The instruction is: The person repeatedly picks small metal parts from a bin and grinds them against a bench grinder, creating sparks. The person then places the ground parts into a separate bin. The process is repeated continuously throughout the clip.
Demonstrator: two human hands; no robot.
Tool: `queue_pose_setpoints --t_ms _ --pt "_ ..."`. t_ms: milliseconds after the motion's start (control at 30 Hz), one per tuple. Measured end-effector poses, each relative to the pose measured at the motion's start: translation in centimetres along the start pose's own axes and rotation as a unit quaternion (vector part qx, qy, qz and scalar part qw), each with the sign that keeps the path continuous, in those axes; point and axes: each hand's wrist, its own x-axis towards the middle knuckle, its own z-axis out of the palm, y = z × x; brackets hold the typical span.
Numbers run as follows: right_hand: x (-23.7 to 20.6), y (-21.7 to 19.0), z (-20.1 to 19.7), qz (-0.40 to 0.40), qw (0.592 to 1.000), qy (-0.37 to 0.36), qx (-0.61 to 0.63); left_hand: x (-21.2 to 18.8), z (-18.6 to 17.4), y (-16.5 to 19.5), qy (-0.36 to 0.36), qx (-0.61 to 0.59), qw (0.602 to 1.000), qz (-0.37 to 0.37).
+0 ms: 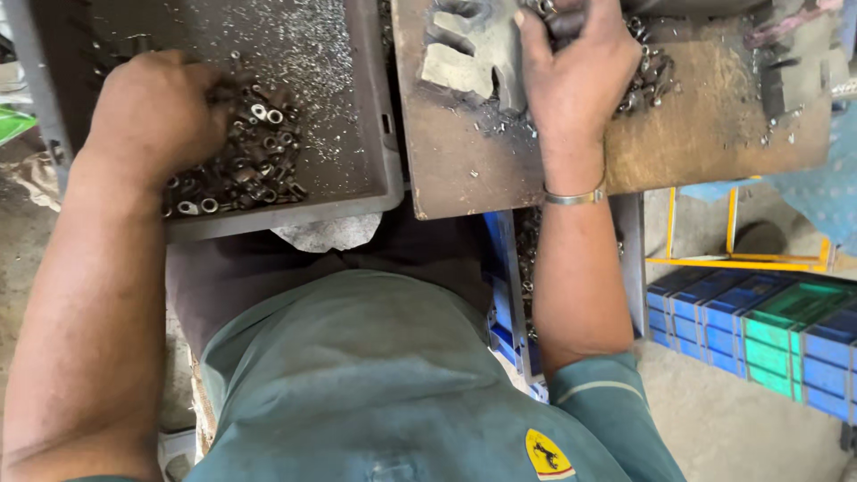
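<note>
My left hand [156,112] reaches into a grey plastic tray [379,174] and its fingers are curled into a heap of small metal rings and nuts [254,161]. What it grips is hidden under the fingers. My right hand [571,76] rests on a rusty brown work plate [714,125], fingers closed around small dark metal parts [558,13] at the top edge. More such parts [647,80] lie piled just right of that hand. A metal bangle [574,196] sits on my right wrist.
A pale cut-out metal piece [464,58] lies on the plate left of my right hand. Blue and green crates [768,335] stand stacked on the floor at lower right, behind a yellow frame [736,259]. A blue bin [509,303] sits under the plate.
</note>
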Motion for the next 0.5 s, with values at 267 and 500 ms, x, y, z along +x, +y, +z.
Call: queue_pose_setpoints --t_ms 267,500 --pt "0.7 0.9 -0.2 -0.041 0.996 0.009 -0.085 -0.8 0.4 -0.2 -0.018 0.001 1.0 0.013" --pt "1.6 1.9 0.5 -0.048 0.997 0.007 -0.067 -0.5 0.9 -0.4 -0.029 0.0 0.999 -0.025"
